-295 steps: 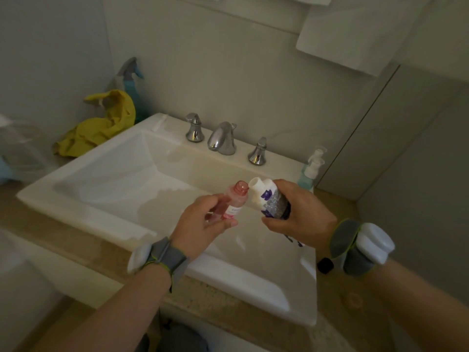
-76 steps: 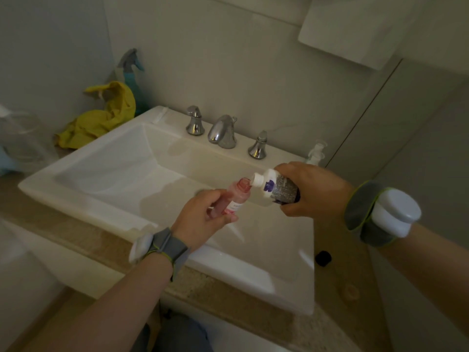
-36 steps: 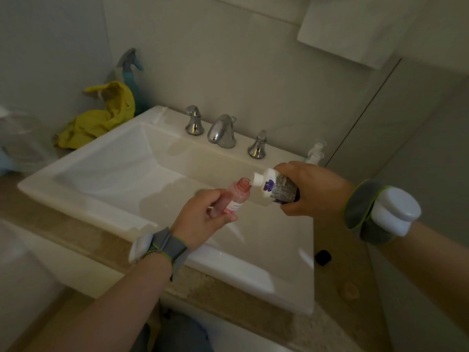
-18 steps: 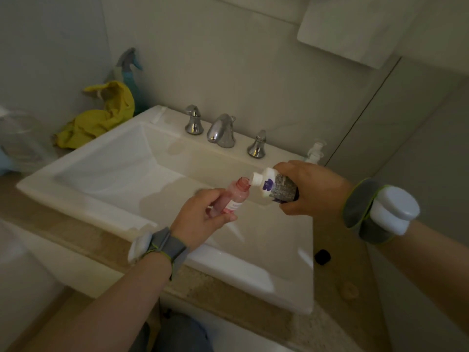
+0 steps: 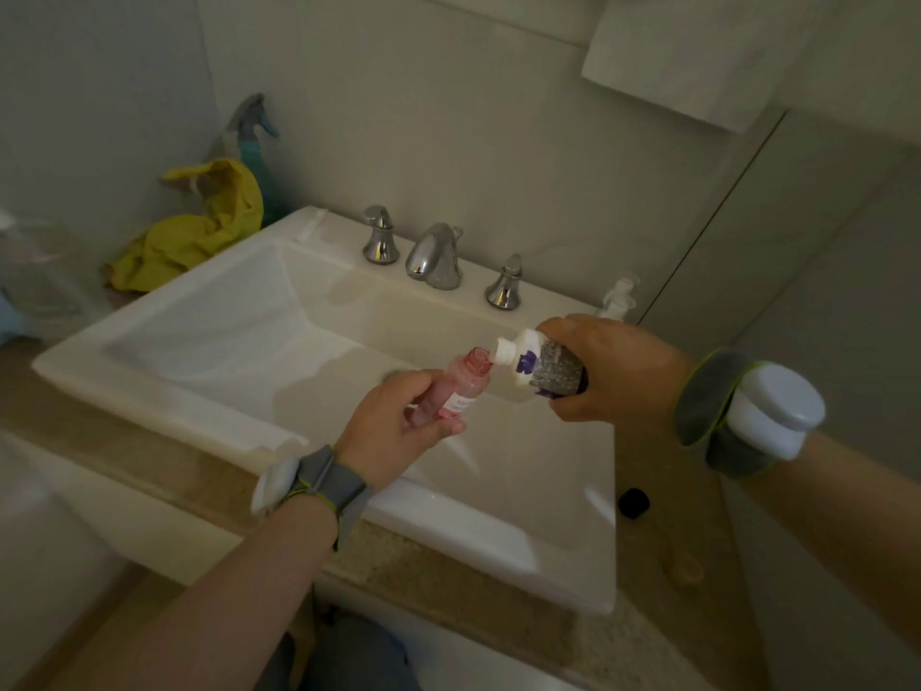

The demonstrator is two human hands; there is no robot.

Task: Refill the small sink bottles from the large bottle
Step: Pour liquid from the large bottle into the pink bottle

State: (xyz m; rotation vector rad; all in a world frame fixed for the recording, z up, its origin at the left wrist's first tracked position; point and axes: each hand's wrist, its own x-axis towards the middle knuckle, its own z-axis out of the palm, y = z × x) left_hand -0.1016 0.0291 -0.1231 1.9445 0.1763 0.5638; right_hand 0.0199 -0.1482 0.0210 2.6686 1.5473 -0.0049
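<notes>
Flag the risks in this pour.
1. The large white bottle with a purple label meets the small pink clear bottle only at its narrow mouth; slight drift could spill into the white ceramic sink.
2. The left hand holds the pink bottle tilted, so overfilling may run out.
3. The small black cap lies loose on the beige counter; it could get knocked away.

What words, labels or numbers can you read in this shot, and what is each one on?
No text here is legible.
Small pink bottle: the print on its white label is too small and blurred to read.
Large white bottle: it has a purple mark and a grey block of fine print, both unreadable.
I see no other writing.
</notes>
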